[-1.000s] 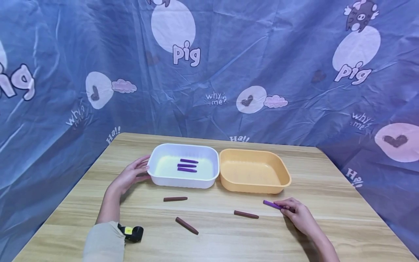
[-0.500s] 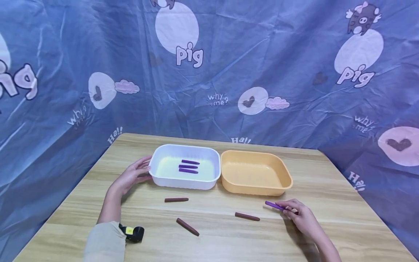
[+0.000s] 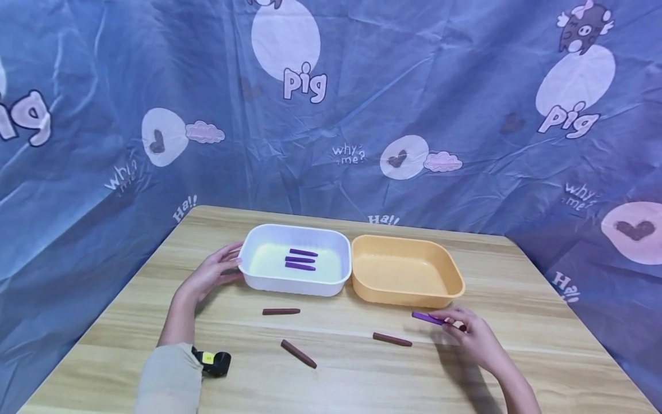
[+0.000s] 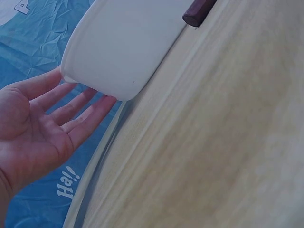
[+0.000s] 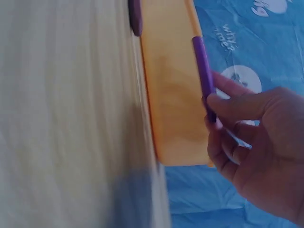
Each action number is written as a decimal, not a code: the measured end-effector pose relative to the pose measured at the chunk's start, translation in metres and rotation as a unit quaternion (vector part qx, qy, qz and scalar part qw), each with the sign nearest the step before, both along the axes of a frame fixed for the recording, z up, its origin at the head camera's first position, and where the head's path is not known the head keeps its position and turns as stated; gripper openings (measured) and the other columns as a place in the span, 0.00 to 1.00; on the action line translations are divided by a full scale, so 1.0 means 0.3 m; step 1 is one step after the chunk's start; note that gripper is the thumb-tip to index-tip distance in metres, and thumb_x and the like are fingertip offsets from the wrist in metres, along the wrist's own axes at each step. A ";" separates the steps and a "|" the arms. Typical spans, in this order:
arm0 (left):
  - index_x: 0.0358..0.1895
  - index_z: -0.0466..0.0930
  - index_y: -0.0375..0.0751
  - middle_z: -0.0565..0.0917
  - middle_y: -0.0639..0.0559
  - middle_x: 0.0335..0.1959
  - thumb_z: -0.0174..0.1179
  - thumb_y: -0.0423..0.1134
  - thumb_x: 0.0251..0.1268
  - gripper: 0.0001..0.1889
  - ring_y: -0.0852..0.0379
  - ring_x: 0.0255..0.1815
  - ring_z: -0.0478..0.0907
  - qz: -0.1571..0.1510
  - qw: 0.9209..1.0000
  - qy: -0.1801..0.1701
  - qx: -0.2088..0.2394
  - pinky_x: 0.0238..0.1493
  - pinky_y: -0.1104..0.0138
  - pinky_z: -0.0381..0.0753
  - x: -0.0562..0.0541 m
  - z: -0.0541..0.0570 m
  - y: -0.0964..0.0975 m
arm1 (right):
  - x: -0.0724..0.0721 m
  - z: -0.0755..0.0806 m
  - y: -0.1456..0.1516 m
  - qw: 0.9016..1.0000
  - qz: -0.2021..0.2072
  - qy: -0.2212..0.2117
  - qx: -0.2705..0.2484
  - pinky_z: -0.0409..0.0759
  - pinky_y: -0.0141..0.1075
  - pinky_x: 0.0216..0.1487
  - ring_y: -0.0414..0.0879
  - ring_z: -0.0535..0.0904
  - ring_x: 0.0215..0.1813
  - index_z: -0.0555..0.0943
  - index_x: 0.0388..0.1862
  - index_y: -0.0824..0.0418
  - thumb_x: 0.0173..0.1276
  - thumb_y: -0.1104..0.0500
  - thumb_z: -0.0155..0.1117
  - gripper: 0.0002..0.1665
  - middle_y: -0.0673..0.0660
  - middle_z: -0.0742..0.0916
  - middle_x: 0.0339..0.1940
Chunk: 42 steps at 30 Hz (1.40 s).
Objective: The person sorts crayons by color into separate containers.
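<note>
With the right grip [image 3: 473, 336], pinching a purple crayon [image 5: 202, 66] between thumb and fingertips, holding it up off the wooden surface [image 3: 351, 379]. Hovering just in front of the orange tray [image 3: 408, 296], near its right front corner, free end pointing left. Just below and to the left, spotting a short brown crayon [image 3: 392, 339] lying on the surface.

On to the white tray [image 3: 295, 284], set just beside the orange one, on its left. Counting three purple crayons [image 3: 300, 260] inside, lying close together and roughly parallel. At that tray's left end, touching lightly with the left grip [image 3: 214, 270], fingers straight and relaxed, unclasped.

In front of the white tray, picking out a level brown crayon [image 3: 281, 311], and nearer the camera, a slanted brown crayon [image 3: 299, 353]. Past the left wrist, noting a pale sleeve [image 3: 170, 376] and a black device [image 3: 221, 364] with a yellow label.

Behind it all, taking in a creased blue cloth [image 3: 362, 190], printed with pigs, hearts, clouds and "why me?"
</note>
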<state>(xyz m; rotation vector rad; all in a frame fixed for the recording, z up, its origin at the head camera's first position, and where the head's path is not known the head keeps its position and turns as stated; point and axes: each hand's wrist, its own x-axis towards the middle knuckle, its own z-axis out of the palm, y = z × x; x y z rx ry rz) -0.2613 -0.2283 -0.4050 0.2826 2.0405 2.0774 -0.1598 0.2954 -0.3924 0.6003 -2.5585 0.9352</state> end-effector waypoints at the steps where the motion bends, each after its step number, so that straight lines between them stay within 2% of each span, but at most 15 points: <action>1: 0.71 0.43 0.33 0.52 0.31 0.68 0.46 0.32 0.70 0.31 0.42 0.63 0.60 0.000 1.000 0.000 0.001 0.59 0.51 0.66 -0.002 -0.001 0.002 | -0.001 0.007 -0.003 1.000 0.005 0.003 0.002 0.72 0.30 0.23 0.36 0.72 0.30 0.84 0.36 0.64 0.47 0.78 0.65 0.18 0.51 0.82 0.31; 10: 0.72 0.43 0.34 0.52 0.31 0.68 0.46 0.32 0.70 0.32 0.39 0.64 0.58 -0.003 1.000 -0.002 -0.002 0.59 0.50 0.66 -0.013 -0.009 0.013 | -0.037 0.073 -0.036 0.999 0.038 0.026 0.025 0.71 0.29 0.22 0.36 0.71 0.29 0.84 0.37 0.64 0.46 0.80 0.66 0.19 0.49 0.82 0.30; 19: 0.72 0.42 0.34 0.52 0.32 0.68 0.46 0.33 0.70 0.31 0.42 0.63 0.60 -0.001 1.000 -0.001 -0.004 0.59 0.52 0.67 -0.007 -0.010 0.007 | -0.103 0.137 -0.109 0.997 0.064 0.003 0.037 0.72 0.29 0.23 0.38 0.71 0.31 0.85 0.39 0.61 0.48 0.79 0.65 0.20 0.47 0.80 0.31; 26: 0.72 0.42 0.33 0.52 0.31 0.68 0.46 0.33 0.70 0.32 0.38 0.65 0.56 0.002 1.000 0.001 -0.003 0.59 0.52 0.66 0.001 -0.008 -0.001 | -0.162 0.165 -0.178 0.996 0.078 0.009 0.047 0.74 0.30 0.25 0.41 0.72 0.32 0.85 0.39 0.61 0.50 0.78 0.65 0.19 0.48 0.81 0.31; 34: 0.71 0.42 0.33 0.52 0.31 0.68 0.46 0.33 0.70 0.31 0.40 0.64 0.58 0.003 1.000 0.003 -0.005 0.59 0.51 0.67 0.001 -0.012 -0.005 | -0.212 0.188 -0.252 0.995 0.083 -0.019 0.050 0.73 0.31 0.27 0.44 0.74 0.34 0.85 0.40 0.60 0.54 0.76 0.64 0.17 0.48 0.81 0.32; 42: 0.71 0.42 0.33 0.52 0.31 0.68 0.46 0.34 0.71 0.32 0.42 0.63 0.60 -0.002 1.000 0.002 -0.007 0.59 0.52 0.67 0.000 -0.009 -0.001 | -0.262 0.199 -0.338 0.994 0.103 -0.034 0.029 0.74 0.33 0.28 0.45 0.75 0.34 0.85 0.40 0.61 0.55 0.76 0.63 0.16 0.50 0.81 0.31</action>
